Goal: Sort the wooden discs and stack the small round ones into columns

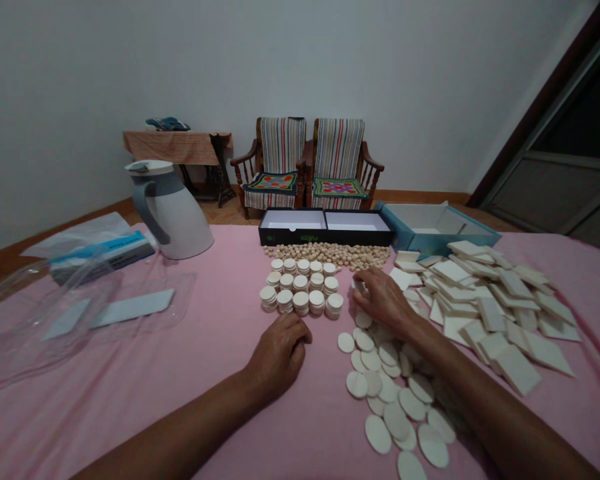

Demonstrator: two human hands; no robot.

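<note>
My left hand (280,350) rests on the pink tablecloth (190,393) with its fingers curled under, just in front of several short stacks of pale round discs (301,288). My right hand (383,299) lies right of those stacks, fingers closed on a small stack of discs (360,287). Loose round discs (395,400) are spread under and before my right forearm. A row of small wooden beads (330,254) lies beyond the stacks.
A heap of pale square tiles (490,303) covers the right side. An open black box (325,227) and a blue box (433,227) stand behind the beads. A white jug (173,210) and clear plastic packaging (80,293) are at the left. Two striped chairs (307,167) stand against the far wall.
</note>
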